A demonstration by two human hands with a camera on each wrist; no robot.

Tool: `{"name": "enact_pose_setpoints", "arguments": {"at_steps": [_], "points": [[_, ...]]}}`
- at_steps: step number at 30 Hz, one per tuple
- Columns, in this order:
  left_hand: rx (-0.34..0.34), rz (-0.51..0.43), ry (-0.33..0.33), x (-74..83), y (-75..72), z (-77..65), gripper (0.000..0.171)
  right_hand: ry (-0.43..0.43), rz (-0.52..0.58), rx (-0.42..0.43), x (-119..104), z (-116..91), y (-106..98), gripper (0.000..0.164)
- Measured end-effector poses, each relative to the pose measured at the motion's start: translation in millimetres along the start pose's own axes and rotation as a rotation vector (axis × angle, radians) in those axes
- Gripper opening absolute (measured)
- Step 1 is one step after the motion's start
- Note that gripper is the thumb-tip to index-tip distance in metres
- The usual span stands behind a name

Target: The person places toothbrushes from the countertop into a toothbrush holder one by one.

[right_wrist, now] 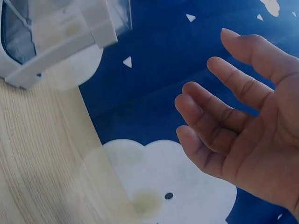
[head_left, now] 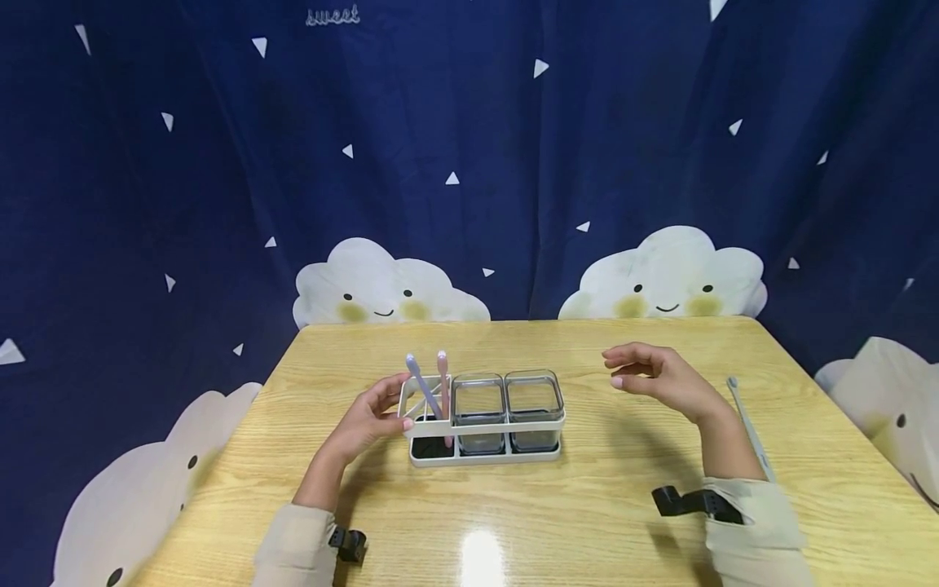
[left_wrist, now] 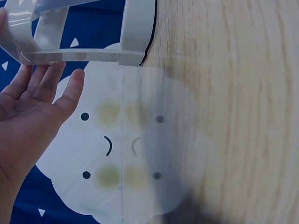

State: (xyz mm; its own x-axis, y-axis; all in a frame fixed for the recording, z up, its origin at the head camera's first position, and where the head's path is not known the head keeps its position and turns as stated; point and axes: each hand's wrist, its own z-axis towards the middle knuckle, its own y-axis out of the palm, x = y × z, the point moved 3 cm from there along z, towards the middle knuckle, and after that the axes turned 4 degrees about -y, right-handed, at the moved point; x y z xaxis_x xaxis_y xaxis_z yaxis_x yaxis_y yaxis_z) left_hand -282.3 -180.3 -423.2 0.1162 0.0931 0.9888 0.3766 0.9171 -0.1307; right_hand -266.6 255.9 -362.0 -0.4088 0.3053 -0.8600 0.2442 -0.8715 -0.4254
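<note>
Two toothbrushes share the left compartment of the white rack (head_left: 480, 429), which stands on the desk (head_left: 587, 509) near the middle of the frame: the pink toothbrush (head_left: 443, 385) is almost upright, while the lavender-blue toothbrush (head_left: 423, 387) tilts, head to the left. The left hand (head_left: 367, 417) grips the rack's left end, thumb at the front corner and fingers behind. Right of it, well apart from the rack, the right hand (head_left: 663, 379) hangs over the desk, fingers loosely bent and holding nothing.

Steadying the rack seems to be the step in hand. To do it well, the left fingers should keep a light, even pinch and bear down rather than sideways, since a tug could tip the brushes or slide the base; the right fingers are best kept relaxed, clear of the glass.

The rack looks like smooth plastic, a rounded rail above a base with black inserts. The left cup (head_left: 479, 397) and right cup (head_left: 533, 395) are clear, square with softened corners. A slim grey-blue toothbrush (head_left: 748, 425) lies on pale wood grain at the right.
</note>
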Motion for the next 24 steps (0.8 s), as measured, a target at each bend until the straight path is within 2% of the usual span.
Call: {"name": "enact_pose_setpoints", "arguments": {"at_steps": [10, 24], "points": [[-0.004, -0.001, 0.010, 1.3, 1.1, -0.3, 0.072, -0.011, -0.011, 0.025, 11, -12, -16, 0.039], [-0.001, 0.010, 0.016, 0.1, 0.0, 0.2, 0.072, 0.039, -0.054, 0.036, 24, -25, -35, 0.038]]}}
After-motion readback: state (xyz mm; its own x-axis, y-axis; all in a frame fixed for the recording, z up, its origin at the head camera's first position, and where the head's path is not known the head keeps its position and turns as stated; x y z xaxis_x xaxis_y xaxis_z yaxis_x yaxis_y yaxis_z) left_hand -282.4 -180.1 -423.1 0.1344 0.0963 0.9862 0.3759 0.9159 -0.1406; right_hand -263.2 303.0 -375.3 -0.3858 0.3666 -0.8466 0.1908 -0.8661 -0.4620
